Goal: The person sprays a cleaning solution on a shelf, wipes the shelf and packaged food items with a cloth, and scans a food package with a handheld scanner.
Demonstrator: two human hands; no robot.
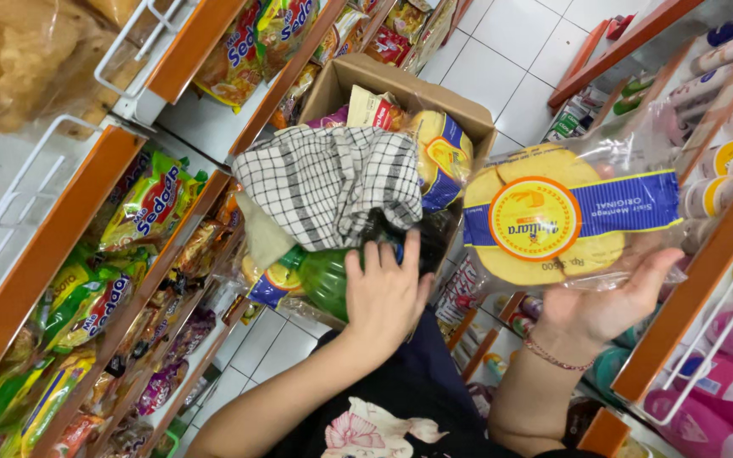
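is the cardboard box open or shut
Open: the cardboard box has its flaps up, with a checked cloth and yellow packets showing out of its top.

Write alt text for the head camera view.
In a shop aisle, the right hand holds up a clear packet of round yellow crackers, while the left hand rests on a green bottle in a cardboard box under a checked cloth.

A clear bag of round yellow crackers (pixel 553 216) with a blue band and round yellow label sits centre-right. Green, yellow and red noodle packets (pixel 142 208) fill the left shelves. A brown cardboard box (pixel 358 80) stands upper centre.
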